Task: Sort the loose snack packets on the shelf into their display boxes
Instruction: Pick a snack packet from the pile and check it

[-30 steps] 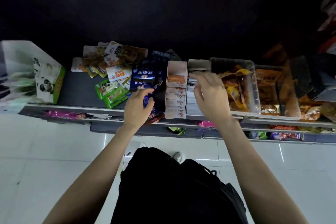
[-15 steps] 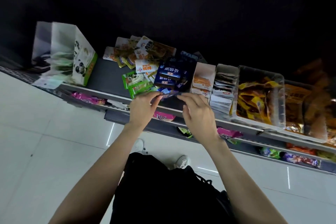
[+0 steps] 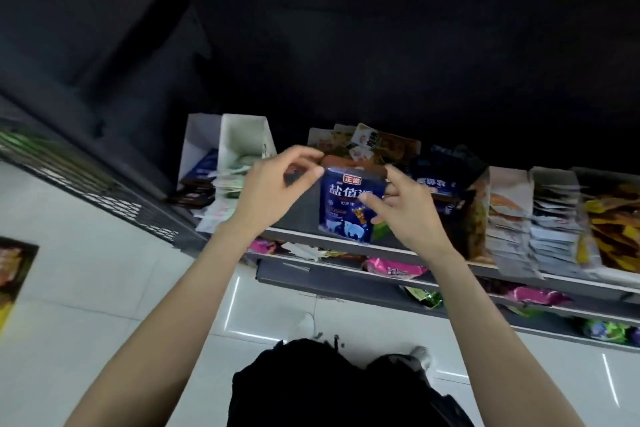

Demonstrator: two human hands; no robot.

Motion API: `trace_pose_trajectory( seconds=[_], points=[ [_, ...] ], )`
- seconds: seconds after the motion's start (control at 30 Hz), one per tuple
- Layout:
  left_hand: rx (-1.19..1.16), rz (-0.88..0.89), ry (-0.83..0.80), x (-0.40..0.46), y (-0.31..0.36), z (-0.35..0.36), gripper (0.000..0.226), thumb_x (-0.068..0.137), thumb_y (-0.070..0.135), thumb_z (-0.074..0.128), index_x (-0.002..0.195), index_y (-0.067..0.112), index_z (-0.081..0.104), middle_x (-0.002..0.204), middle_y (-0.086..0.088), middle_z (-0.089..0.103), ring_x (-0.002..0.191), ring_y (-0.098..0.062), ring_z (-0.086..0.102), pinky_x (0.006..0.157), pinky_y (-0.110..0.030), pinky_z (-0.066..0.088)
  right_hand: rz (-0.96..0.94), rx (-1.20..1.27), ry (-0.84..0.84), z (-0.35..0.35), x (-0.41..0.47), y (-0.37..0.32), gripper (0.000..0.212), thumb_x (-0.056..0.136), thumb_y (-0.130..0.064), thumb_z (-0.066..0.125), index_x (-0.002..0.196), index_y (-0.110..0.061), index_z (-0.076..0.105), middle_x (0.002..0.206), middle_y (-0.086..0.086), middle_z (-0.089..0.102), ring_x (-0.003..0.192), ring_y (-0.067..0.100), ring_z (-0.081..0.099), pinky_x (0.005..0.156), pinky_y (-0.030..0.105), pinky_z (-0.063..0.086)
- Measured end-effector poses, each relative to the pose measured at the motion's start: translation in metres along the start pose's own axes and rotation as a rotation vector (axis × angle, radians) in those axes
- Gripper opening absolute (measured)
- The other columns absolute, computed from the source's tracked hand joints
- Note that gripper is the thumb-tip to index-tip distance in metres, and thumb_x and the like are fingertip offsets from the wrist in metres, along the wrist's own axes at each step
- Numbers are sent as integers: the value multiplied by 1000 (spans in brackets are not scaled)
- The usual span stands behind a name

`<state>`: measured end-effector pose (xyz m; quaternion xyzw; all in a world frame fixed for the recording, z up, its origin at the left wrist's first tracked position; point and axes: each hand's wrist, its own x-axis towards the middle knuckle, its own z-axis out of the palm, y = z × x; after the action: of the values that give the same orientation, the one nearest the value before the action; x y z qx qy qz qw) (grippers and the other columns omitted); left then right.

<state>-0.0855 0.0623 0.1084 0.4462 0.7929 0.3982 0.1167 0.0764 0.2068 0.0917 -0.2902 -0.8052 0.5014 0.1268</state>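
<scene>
Blue foil at the centre: blue packet (image 3: 348, 215), upright, gripped by both hands just above the shelf edge (image 3: 332, 239).

Nearest, right hand (image 3: 408, 218):
- Presses a thumb on the printed face at about three o'clock of the packet.
- Curls fingers round behind, so grips firmly.

Left hand (image 3: 273, 191):
- Comes in from nine o'clock.
- Pinches only the top-left corner, thumb and forefinger closed into a ring, other fingers loosely curled.

As for the packet:
- Runs twelve to six along its long axis, the top leaning a little toward one o'clock.
- Hangs with its bottom edge over the shelf lip.
- Hides most of a brown packet (image 3: 346, 161) just behind; cannot tell whether that one is held too.

Further back, at three o'clock of the grip and just beside the right hand's knuckles: dark blue display box (image 3: 438, 184), printed to match.
- Judged the likely home for the packet.
- Calls for a short carry rightward and away, with the right hand nearer and better placed to lead.
- Probably needs the left pinch released first.
- Best kept upright, to slot in face-forward.

Beyond, at four o'clock: cardboard boxes (image 3: 509, 218) with stacked packets. At ten o'clock, well apart: white display boxes (image 3: 242, 139). At twelve, farthest: loose pile (image 3: 381, 142) against the dark back.
</scene>
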Motion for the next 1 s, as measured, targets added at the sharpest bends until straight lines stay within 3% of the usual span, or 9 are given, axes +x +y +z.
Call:
trace_pose_trajectory(
  seconds=[0.1, 0.17, 0.23, 0.3, 0.43, 0.57, 0.67, 0.87, 1.0],
  points=[
    [188, 29, 230, -19, -54, -51, 27, 91, 30, 51, 112, 19, 64, 101, 9, 69, 92, -11, 64, 82, -29, 51, 53, 140, 32, 36, 12, -31, 26, 92, -16, 59, 114, -3, 51, 74, 12, 63, 62, 3, 68, 52, 27, 56],
    [313, -37, 267, -34, -89, -81, 30, 87, 27, 51, 112, 17, 64, 102, 2, 68, 93, -18, 62, 79, -36, 52, 76, 234, 18, 61, 23, -50, 23, 92, -12, 58, 111, -1, 51, 77, 12, 64, 68, 5, 69, 61, 32, 59],
    [421, -128, 191, -45, -119, -99, 34, 83, 17, 58, 117, 17, 62, 105, -4, 66, 96, -24, 60, 77, -39, 52, 69, 354, 14, 86, 35, -69, 17, 93, -8, 56, 109, -6, 50, 88, 12, 67, 77, 10, 70, 68, 36, 60],
    [453, -221, 48, -52, -141, -105, 44, 80, 11, 61, 123, 17, 58, 115, -7, 63, 104, -27, 58, 81, -38, 49, 50, 497, 54, 111, 51, -88, 19, 93, -6, 55, 111, -12, 48, 96, 13, 68, 80, 13, 69, 66, 30, 59],
    [489, -264, -205, -53, -166, -103, 59, 84, 27, 61, 140, 16, 43, 144, -1, 44, 129, -19, 43, 102, -29, 35, 82, 678, 138, 163, 93, -108, 21, 96, -4, 51, 116, -10, 47, 85, 6, 55, 73, 10, 65, 67, 27, 59],
    [646, -259, -315, -53, -176, -103, 59, 84, 32, 58, 140, 21, 43, 143, 4, 44, 128, -17, 43, 101, -28, 36, 163, 733, 142, 214, 128, -109, 20, 96, -4, 47, 114, -13, 44, 108, 8, 56, 96, 20, 63, 75, 32, 58],
    [691, -233, -257, -55, -181, -100, 44, 88, 26, 56, 131, 24, 52, 130, 4, 57, 115, -17, 53, 91, -29, 44, 123, 461, 169, 237, 141, -98, 10, 95, -9, 52, 105, -11, 51, 91, 3, 64, 80, 14, 66, 81, 42, 56],
    [669, -137, -135, -57, -188, -97, 26, 86, 17, 61, 111, 22, 68, 109, 3, 68, 92, -22, 65, 68, -31, 50, -454, -437, -24, 248, 141, -75, 8, 82, -4, 63, 87, -7, 67, 89, 6, 66, 84, 26, 61, 69, 36, 51],
    [650, -80, -66, -59, -192, -97, 19, 74, 12, 75, 91, 21, 75, 92, 3, 72, 68, -22, 68, 52, -27, 49, -708, -937, 35, 257, 144, -65, 7, 72, -20, 70, 70, -15, 76, 81, 2, 69, 89, 30, 58, 73, 35, 45]
  ],
)
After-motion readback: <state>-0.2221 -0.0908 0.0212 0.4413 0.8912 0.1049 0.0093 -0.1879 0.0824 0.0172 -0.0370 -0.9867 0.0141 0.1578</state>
